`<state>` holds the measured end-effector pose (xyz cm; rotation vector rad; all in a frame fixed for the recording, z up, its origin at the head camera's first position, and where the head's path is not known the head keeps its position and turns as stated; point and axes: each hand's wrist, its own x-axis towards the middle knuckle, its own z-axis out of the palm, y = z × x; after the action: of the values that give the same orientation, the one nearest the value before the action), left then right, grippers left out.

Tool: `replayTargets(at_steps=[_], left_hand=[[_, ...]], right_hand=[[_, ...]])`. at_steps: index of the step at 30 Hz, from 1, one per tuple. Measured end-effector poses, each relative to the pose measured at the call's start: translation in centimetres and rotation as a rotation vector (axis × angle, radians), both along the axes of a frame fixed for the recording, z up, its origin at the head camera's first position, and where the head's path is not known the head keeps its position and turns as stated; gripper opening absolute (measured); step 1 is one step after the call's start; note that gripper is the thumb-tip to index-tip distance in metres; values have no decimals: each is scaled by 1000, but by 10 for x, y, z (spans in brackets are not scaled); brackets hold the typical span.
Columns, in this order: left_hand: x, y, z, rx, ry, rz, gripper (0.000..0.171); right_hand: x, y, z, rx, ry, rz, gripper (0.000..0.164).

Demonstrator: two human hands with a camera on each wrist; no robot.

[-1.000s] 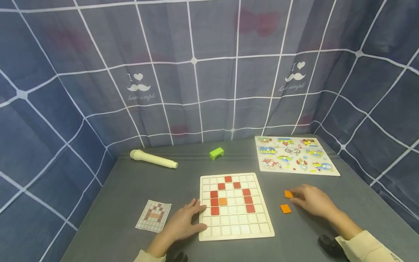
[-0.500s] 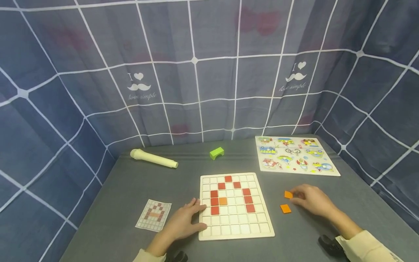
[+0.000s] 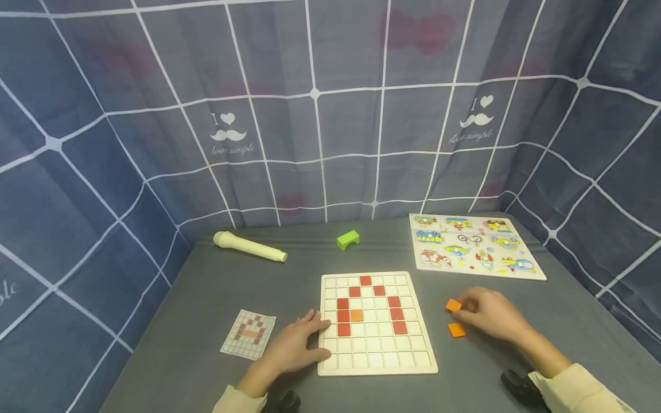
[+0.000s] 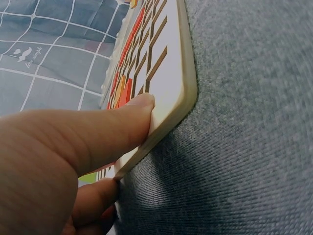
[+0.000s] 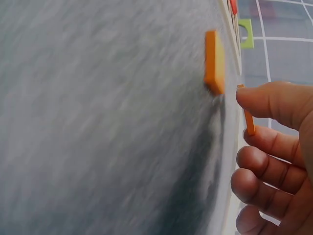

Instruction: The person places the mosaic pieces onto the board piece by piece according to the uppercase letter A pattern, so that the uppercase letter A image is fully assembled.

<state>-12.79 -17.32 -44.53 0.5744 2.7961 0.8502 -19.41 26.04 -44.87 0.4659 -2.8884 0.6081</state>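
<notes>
A pale wooden grid board lies in front of me, with red squares forming an arch and one orange square set inside it. My left hand rests at the board's left side; in the left wrist view the thumb presses its top edge. To the board's right, my right hand pinches an orange square tile between thumb and index finger. The right wrist view shows this tile edge-on. A second orange tile lies on the table just nearer to me.
Left of the board lies a small pattern card. Farther back are a cream microphone-shaped stick, a green arch block and a picture puzzle board. A blue checked curtain encloses the table's back and sides.
The head view has shifted slightly, so things appear a bit farther right. The orange tile in my right hand has tilted and moved a little left relative to the other tile. My left hand stays put.
</notes>
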Motion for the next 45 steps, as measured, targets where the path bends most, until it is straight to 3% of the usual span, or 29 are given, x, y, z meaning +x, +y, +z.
replayTargets(at_steps=[8, 19, 45], left_hand=[[-2, 5, 0, -18, 11, -25, 63], [1, 3, 1, -17, 6, -4, 62], [1, 2, 4, -31, -10, 11, 63]], right_hand=[[0, -12, 5, -10, 2, 5, 21], [-6, -42, 11, -11, -34, 58, 26], [-16, -130, 6, -40, 5, 340, 20]])
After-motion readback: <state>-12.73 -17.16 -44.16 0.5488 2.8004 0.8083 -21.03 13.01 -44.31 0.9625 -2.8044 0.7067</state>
